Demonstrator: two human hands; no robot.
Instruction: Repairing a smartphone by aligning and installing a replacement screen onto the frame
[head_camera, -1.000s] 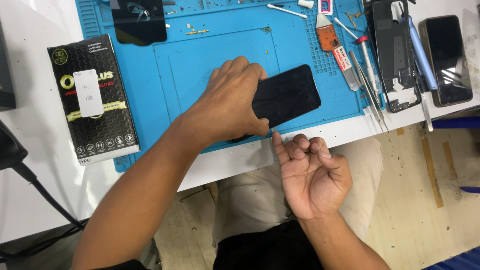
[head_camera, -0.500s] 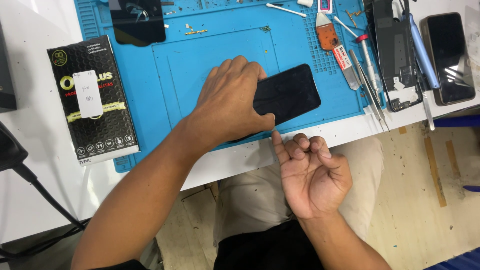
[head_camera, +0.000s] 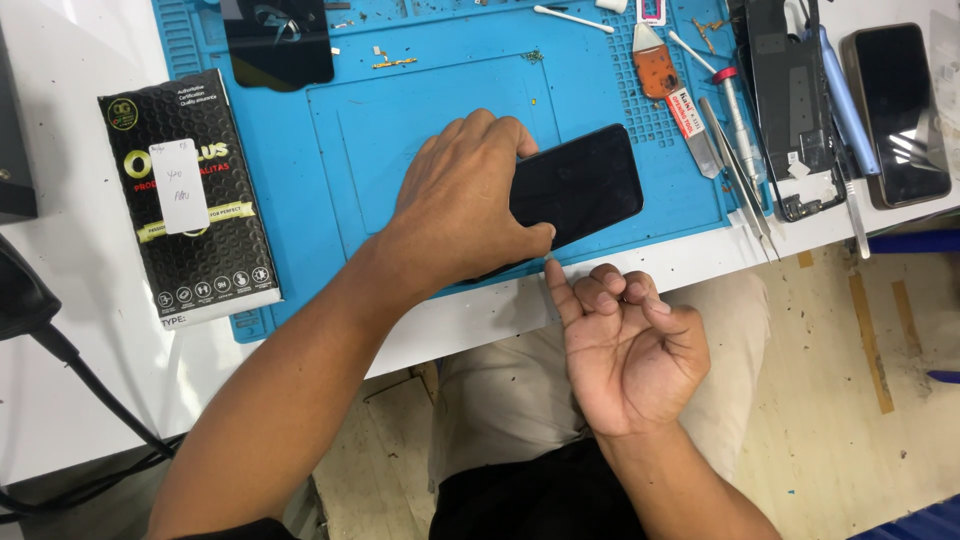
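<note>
The black smartphone (head_camera: 580, 188) lies flat, screen up, near the front edge of the blue silicone repair mat (head_camera: 400, 140), its long side running at a slant. It is a thin, rigid slab with rounded corners and a glossy dark glass face that shows no cracks, and it probably weighs little. The glass is likely slick and brittle, so it is best held by its two long edges, not pinched at a corner or pressed mid-screen.

The left hand (head_camera: 460, 205) lies palm-down over the phone's left end, fingers spread and closed around its edges, thumb at the near edge. The right hand (head_camera: 630, 345) hovers off the table's edge, palm up, fingers loosely curled, holding nothing; its index fingertip reaches up just beside the phone's near edge.

A black retail box (head_camera: 190, 200) sits to the left, tweezers (head_camera: 745, 185) to the right.
</note>
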